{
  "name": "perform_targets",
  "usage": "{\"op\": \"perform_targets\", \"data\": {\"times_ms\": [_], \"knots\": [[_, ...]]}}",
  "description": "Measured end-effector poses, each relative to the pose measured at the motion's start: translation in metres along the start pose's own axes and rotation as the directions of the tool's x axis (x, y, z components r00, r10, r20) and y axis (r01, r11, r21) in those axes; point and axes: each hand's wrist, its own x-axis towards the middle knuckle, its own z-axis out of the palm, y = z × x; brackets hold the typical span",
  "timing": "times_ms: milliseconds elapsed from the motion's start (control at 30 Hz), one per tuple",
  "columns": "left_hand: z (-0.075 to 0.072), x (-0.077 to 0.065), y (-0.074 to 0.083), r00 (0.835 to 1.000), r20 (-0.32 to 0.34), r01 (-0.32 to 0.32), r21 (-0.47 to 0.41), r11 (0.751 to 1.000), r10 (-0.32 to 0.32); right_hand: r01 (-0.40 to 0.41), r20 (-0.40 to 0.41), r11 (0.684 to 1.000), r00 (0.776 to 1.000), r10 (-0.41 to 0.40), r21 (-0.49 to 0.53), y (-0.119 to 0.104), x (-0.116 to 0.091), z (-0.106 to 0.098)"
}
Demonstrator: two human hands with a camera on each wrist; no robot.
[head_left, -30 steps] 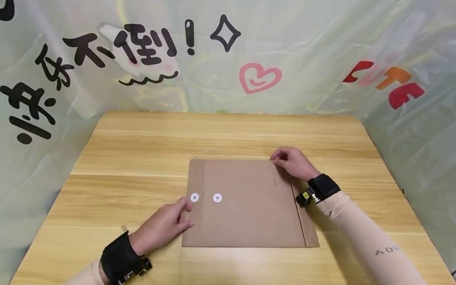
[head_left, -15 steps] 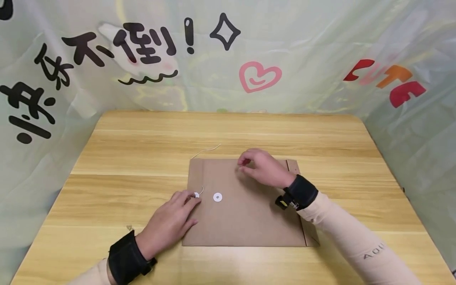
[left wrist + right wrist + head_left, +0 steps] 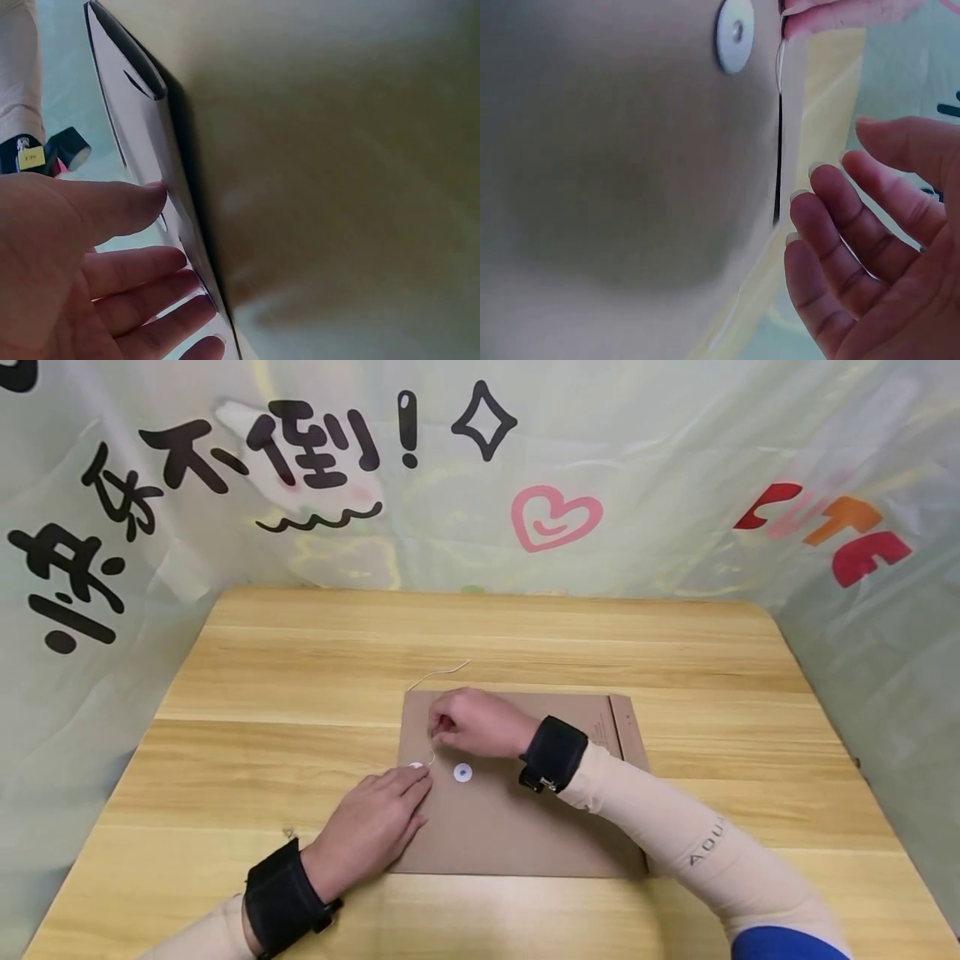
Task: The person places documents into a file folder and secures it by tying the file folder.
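A brown paper document envelope [image 3: 487, 835] lies flat on the wooden table [image 3: 262, 693]. My left hand [image 3: 367, 822] rests on its left edge, fingers extended and partly covering the left white button [image 3: 417, 766]. In the left wrist view, the thumb and fingers of that hand [image 3: 45, 247] lie along the envelope's edge [image 3: 139, 120]. My right hand [image 3: 483, 722] hovers over the upper left of the envelope, its fingers loosely bent beside a thin white string [image 3: 432, 753]. Nothing shows between the fingers of this hand [image 3: 885, 240] in the right wrist view.
A second white button [image 3: 462, 772] sits just right of the left one. The string's longer end [image 3: 442, 672] trails past the envelope's top left corner onto the table. A printed cloth backdrop [image 3: 660, 527] encloses the table's back and sides.
My right hand has moved left from the envelope's upper right corner to the string near the left button. My left hand has shifted slightly up and right, its fingers now over that button.
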Motion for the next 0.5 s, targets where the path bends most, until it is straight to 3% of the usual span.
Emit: {"op": "perform_targets", "data": {"times_ms": [333,500], "knots": [[-0.001,0.003,0.003,1.0,-0.019,-0.02,0.094,0.995,0.021,0.052,0.083,0.997,0.995,-0.047,-0.055,-0.013,0.028,0.029],[0.0,0.005,0.005,0.996,-0.051,-0.061,0.172,0.983,0.071,-0.025,0.12,0.997,0.992,0.034,-0.078,-0.02,0.036,0.039]]}}
